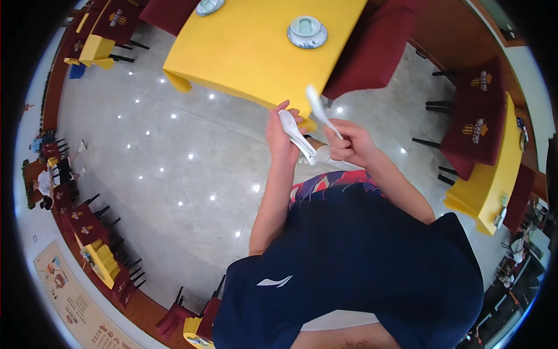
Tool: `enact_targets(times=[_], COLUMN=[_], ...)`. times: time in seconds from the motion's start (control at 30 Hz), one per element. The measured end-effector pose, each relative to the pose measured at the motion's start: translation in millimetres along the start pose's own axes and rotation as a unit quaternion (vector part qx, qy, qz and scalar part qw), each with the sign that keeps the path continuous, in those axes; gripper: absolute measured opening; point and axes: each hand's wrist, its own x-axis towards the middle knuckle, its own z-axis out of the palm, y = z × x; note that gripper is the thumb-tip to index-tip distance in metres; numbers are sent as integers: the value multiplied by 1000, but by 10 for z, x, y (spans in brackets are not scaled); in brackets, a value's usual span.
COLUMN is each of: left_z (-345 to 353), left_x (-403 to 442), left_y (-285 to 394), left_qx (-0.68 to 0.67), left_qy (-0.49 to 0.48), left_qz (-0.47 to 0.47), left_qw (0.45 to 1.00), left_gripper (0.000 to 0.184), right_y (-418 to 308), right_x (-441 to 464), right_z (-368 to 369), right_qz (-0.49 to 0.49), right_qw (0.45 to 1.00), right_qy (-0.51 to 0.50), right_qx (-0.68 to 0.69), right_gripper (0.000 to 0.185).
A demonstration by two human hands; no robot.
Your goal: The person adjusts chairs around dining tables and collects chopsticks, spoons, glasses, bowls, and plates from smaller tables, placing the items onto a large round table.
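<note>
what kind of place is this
Most likely a restaurant dining room: yellow tablecloths, dark red chairs along several tables, and stacked dishes set out on the nearest one.

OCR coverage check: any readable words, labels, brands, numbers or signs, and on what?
None legible enough to quote.
Dark red chair covers: gold emblem and characters, too small and blurred.
Wall panel, lower left: drawings and lines of characters, too small.
Navy shirt: white logo mark, no lettering visible.
White spoons: no text visible.
</note>
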Motion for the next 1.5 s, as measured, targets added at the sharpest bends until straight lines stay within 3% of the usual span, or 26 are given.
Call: enact_targets(times=[0.07, 0.13, 0.17, 0.33, 0.4, 0.43, 0.63, 0.83, 0.97, 1.1, 1.2, 1.27, 1.37, 1.5], left_z=[-21, 62, 124, 271, 315, 390, 1123, 2177, 2745, 3128, 3095, 3073, 3126, 3243], left_x=[-171, -333, -417, -661, -599, -568, -266, 153, 337, 540, 928, 1200, 1650, 2217], left_y=[-260, -442, -505, -754, -874, -953, -1677, -2701, -3195, -3285, -3273, -3224, -3041, -2864], left_qx=[3, -1, -12, -4, -9, 6, 45, 39, 64, 170, 157, 141, 31, -73], left_qy=[1, -23, -11, 36, 20, 24, -9, -54, -78, -87, -58, -41, -5, -36], left_qz=[2, -17, -16, -31, -45, -51, -70, -162, -201, -180, -167, -152, -174, -184], left_qw=[1000, 1000, 1000, 999, 999, 998, 996, 985, 974, 965, 972, 977, 984, 980], left_gripper=[52, 53, 54, 53, 50, 48, 33, 33, 29, 22, 20, 25, 26, 26], right_y=[214, 434, 513, 674, 626, 531, -93, -946, -1376, -1796, -2102, -2351, -2844, -3625], right_x=[-268, -436, -497, -824, -908, -986, -1563, -2505, -2841, -2852, -2645, -2405, -2021, -1497], right_z=[85, 101, 134, -48, -133, -129, -567, -1297, -1657, -1944, -2084, -2166, -2183, -2174], right_qz=[1, -22, -18, 8, -106, -105, -149, -116, -103, -110, -100, -120, -117, -82], right_qw=[995, 934, 926, 896, 736, 705, 637, 709, 681, 713, 735, 720, 719, 698], right_qy=[73, 241, 280, 312, 328, 331, 359, 337, 378, 363, 327, 299, 269, 267], right_qx=[-65, -263, -251, -316, -583, -618, -666, -609, -619, -589, -585, -615, -630, -659], right_gripper=[26, 28, 29, 28, 28, 28, 25, 28, 28, 28, 29, 28, 28, 25])
